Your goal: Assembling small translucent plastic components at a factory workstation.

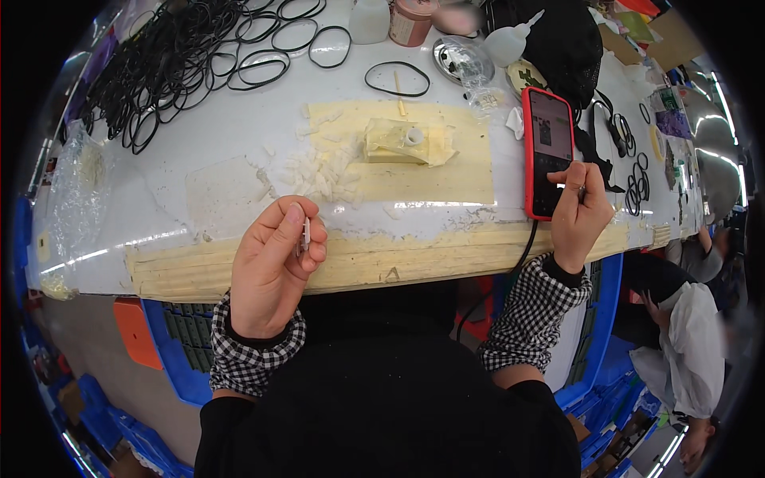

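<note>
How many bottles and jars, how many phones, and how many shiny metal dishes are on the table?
Bottles and jars: 3, a white bottle, a pinkish jar and a squeeze bottle
Phones: 1, the red-cased phone that the right hand touches
Shiny metal dishes: 1
Total: 5

A long white counter (239, 127) runs across the room, its near edge wrapped in strips of yellowish tape (446, 255) and a broad taped patch (446, 171) laid across its middle. Bright overhead light glares off the glossy top in streaks. Below the edge stand blue plastic crates (179, 374), one with an orange piece (134, 331) beside it, and more blue crates (613, 390) crowd the floor to the right. Further right another person in a white sleeve (689, 350) sits at the same counter, and ceiling light strips (721, 88) curve along the rim.
</note>
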